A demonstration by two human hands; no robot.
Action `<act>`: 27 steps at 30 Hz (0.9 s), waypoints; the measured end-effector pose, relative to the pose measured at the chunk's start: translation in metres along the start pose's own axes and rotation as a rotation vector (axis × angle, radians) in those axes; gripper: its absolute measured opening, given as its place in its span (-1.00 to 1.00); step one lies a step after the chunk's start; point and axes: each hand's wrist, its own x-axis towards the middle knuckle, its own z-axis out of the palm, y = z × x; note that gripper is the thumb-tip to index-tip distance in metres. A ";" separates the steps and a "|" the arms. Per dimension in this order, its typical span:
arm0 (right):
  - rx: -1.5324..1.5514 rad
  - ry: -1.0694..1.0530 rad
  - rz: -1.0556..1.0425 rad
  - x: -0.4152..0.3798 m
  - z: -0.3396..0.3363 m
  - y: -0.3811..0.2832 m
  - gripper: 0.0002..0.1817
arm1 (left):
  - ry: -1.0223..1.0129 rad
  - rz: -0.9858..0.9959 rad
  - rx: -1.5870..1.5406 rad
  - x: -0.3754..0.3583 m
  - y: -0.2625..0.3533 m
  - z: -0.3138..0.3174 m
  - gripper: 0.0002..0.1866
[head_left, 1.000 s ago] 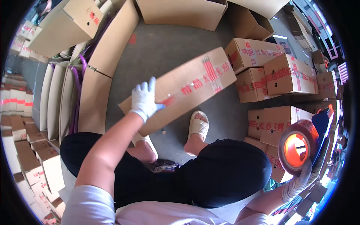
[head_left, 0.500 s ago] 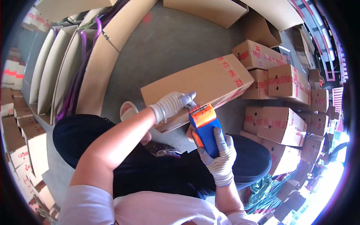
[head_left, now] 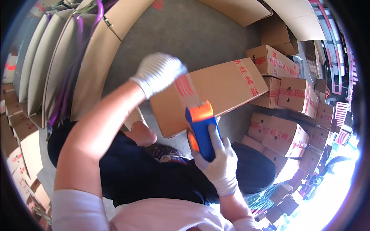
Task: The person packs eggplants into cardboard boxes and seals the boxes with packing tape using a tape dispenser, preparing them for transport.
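Both hands wear striped grey-white gloves. My right hand is wrapped round a blue and orange tape dispenser, its orange head upward. A strip of clear tape with red print runs from that head up to my left hand, whose fingers are closed on the tape's end and slightly blurred. Behind the tape lies a long closed cardboard box with red lettering near its right end. Whether the tape touches the box cannot be made out.
Stacked printed boxes stand on the right. Large upright cardboard sheets and purple straps are at the left. Open cardboard lies beyond the long box. My knees and a bare foot are close below.
My left hand has moved up and left from the dispenser's head, drawing out a strip of tape. The dispenser has shifted slightly left in my right hand.
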 end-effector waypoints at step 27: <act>-0.094 -0.178 -0.058 0.205 0.065 -0.075 -0.60 | -0.517 -0.460 0.450 -0.036 -0.003 -0.021 -0.16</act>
